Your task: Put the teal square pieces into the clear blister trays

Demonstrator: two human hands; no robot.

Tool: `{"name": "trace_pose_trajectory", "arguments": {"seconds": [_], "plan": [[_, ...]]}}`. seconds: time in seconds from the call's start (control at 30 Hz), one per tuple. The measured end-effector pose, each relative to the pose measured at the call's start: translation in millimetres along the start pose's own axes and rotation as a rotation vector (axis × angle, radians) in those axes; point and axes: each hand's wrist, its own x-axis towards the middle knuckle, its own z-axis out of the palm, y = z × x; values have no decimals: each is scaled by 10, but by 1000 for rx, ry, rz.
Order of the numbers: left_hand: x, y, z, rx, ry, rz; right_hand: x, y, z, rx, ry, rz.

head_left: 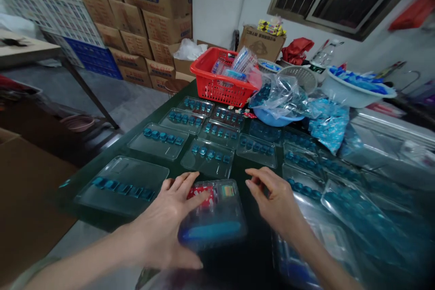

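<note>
My left hand [163, 222] spans the left side of a clear plastic blister tray [231, 222], with fingers over a red packet [201, 197] and the thumb below. A blue bar [212, 232] lies in the tray's lower part. My right hand [275, 201] hovers just right of that tray with fingers curled together; anything in them is too small to tell. Several clear trays [158, 141] with rows of small blue pieces [161, 136] lie ahead on the dark green table [245, 165]. A stack of clear trays [360, 217] lies to my right.
A red plastic basket [220, 77] of packets, a blue bowl [272, 118] under a plastic bag, and a white basin [356, 90] of blue items stand at the table's far end. Stacked cardboard boxes [142, 22] rise behind it. Another table [27, 47] stands at the left.
</note>
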Motion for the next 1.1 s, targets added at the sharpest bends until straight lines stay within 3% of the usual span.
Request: {"name": "trace_pose_trajectory", "arguments": {"seconds": [0.1, 0.23, 0.33, 0.43, 0.53, 0.73, 0.87, 1.1], "plan": [[-4, -48, -72, -52, 0, -26, 39, 109, -109, -89, 55, 54], [160, -271, -251, -82, 222, -52, 174, 237, -126, -321, 17, 64], [408, -550, -341, -93, 313, -4, 287, 310, -14, -503, -120, 6], [651, -792, -352, -101, 303, -19, 397, 406, 168, -646, -226, 12], [805, -892, -340, -113, 295, -4, 534, 527, 318, -723, -249, 53], [903, -767, -357, -261, 269, 27, 816, 682, 367, -797, -289, 44], [904, -610, -360, -466, 246, -6, 844, 667, 322, -803, -287, -15], [757, -287, -340, -1019, 166, -137, 677, 251, 41, -806, -96, -150]]}}
